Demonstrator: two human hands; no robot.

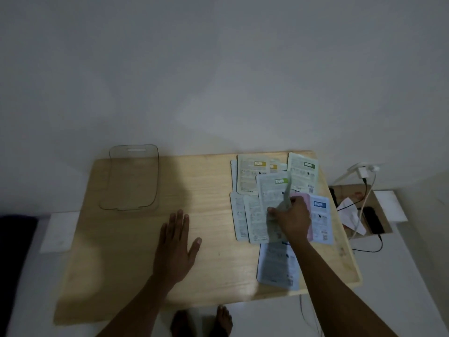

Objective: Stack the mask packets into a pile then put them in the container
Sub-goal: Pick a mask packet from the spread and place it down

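Observation:
Several mask packets (252, 175) lie spread and overlapping on the right half of the wooden table (211, 190). My right hand (292, 216) is over them and grips one pale packet (286, 193), lifted on edge. A pink packet (306, 203) and a blue-labelled one (320, 215) lie beside that hand. Another bluish packet (277, 263) lies nearer the front edge. My left hand (176, 244) rests flat and open on the table's middle, holding nothing. The clear plastic container (132, 178) sits at the table's back left, apart from both hands.
To the right of the table stands a cardboard box (359, 210) with a dark phone (373, 220), paper and cables; a white charger (363, 171) is plugged in above it. My bare feet (201, 322) show below the table's front edge. A wall stands behind the table.

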